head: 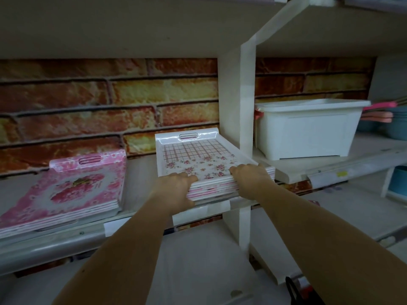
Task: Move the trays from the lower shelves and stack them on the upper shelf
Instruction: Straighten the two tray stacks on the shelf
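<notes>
On shelf (141, 179), glossy rectangular trays (198, 159), gripped

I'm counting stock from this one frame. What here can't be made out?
- Tray count in the checked stack: both hands, left and right, cover its front edge.
- Pink stack: its near left corner is cut off by the head view's left edge.
- White tub: its wall hides the contents.
- Blue items: cut off at the right edge.
</notes>
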`<action>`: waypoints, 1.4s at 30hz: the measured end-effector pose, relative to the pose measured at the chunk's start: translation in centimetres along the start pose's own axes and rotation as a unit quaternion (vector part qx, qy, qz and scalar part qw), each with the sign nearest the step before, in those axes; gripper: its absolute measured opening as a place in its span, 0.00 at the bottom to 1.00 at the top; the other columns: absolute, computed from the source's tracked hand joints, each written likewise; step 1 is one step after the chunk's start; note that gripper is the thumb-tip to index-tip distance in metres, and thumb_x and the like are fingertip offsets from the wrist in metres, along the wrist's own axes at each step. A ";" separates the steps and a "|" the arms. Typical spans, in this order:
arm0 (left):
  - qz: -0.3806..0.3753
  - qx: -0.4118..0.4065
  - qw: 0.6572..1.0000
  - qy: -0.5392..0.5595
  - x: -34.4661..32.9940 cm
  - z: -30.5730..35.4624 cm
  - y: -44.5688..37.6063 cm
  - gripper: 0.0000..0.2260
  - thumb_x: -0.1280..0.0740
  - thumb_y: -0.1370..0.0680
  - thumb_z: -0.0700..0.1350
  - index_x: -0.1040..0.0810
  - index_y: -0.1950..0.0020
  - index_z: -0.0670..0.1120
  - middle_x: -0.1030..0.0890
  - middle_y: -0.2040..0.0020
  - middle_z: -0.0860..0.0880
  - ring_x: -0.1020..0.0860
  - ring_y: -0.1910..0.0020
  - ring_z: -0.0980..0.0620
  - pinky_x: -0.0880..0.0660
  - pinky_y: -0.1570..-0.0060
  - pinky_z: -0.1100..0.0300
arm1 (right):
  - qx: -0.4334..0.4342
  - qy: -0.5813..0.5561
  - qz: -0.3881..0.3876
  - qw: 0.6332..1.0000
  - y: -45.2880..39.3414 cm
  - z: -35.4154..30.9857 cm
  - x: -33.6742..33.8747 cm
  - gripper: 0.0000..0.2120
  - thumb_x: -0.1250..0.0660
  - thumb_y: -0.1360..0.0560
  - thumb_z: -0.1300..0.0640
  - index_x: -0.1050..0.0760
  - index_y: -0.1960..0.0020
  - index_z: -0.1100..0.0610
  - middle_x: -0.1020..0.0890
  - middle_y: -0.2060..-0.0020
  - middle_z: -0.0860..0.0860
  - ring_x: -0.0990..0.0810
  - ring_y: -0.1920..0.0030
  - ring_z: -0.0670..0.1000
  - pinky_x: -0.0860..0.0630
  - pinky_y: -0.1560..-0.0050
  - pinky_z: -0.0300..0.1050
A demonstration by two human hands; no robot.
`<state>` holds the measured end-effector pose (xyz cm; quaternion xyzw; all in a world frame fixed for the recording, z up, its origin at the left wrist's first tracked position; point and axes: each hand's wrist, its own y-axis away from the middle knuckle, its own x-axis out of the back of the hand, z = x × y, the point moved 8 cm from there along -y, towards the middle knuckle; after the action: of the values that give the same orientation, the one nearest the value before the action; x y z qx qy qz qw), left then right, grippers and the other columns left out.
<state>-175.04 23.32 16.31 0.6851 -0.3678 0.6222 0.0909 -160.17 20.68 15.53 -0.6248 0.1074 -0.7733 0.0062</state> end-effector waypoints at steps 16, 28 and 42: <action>-0.034 0.010 0.999 0.016 -2.1 -1.6 -5.2 0.28 0.34 0.28 0.63 0.34 0.30 0.57 0.25 0.39 0.53 0.27 0.40 0.52 0.30 0.46 0.59 | -0.008 -0.028 0.002 1.000 -5.4 1.4 -1.3 0.22 0.37 0.24 0.61 0.36 0.32 0.56 0.27 0.38 0.54 0.30 0.36 0.55 0.39 0.32 0.58; -0.058 0.087 0.993 0.058 -0.1 -4.0 -2.2 0.45 0.28 0.35 0.64 0.46 0.24 0.54 0.40 0.25 0.48 0.43 0.27 0.47 0.48 0.28 0.50 | 0.010 -0.048 -0.091 0.995 -4.7 -0.1 0.8 0.41 0.33 0.29 0.60 0.52 0.22 0.54 0.42 0.26 0.58 0.49 0.24 0.59 0.54 0.27 0.66; -0.154 0.251 0.956 -0.012 -0.3 -23.5 16.8 0.42 0.31 0.33 0.66 0.43 0.25 0.51 0.36 0.27 0.48 0.36 0.29 0.47 0.41 0.30 0.49 | 0.271 -0.129 -0.066 0.952 -0.7 -29.1 5.3 0.41 0.28 0.29 0.57 0.47 0.23 0.53 0.40 0.26 0.55 0.42 0.25 0.56 0.44 0.25 0.53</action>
<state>-203.85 25.11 15.30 0.7416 -0.0910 0.6646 0.0069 -189.38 25.20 15.05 -0.6996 -0.1500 -0.6849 0.1379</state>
